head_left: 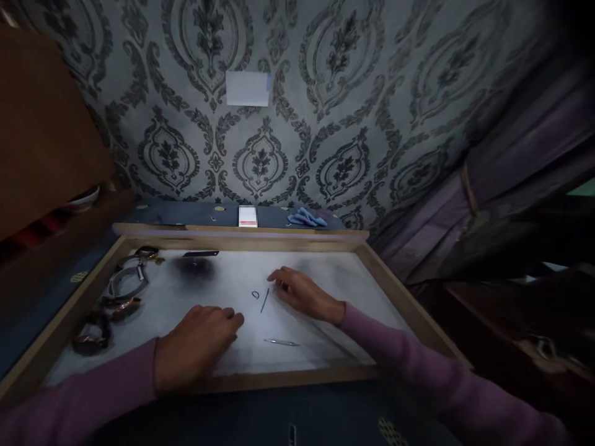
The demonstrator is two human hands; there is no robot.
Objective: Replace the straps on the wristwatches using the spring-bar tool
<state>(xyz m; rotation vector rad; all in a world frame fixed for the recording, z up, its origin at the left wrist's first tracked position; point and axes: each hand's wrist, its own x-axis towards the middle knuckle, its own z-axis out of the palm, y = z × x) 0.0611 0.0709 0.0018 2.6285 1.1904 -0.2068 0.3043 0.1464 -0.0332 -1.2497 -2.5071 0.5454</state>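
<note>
A wooden-framed tray point(325, 375) with a white base lies before me. My left hand point(199, 341) rests at its front left, fingers curled together; whether anything is under them is hidden. Over the middle right, my right hand point(304, 293) has its fingers apart and holds nothing visible. Just left of its fingertips lies a thin dark strip point(264, 300), with a small dark loop point(255, 295) beside it. A slim silver tool point(282, 342) lies between the hands, nearer the front edge.
Several watches point(127, 282) line the tray's left side. A black blade-like piece point(201, 254) lies at the back. Behind the tray are a white-and-red box point(248, 216) and blue cloth point(307, 217). Purple curtain point(432, 229) hangs at right.
</note>
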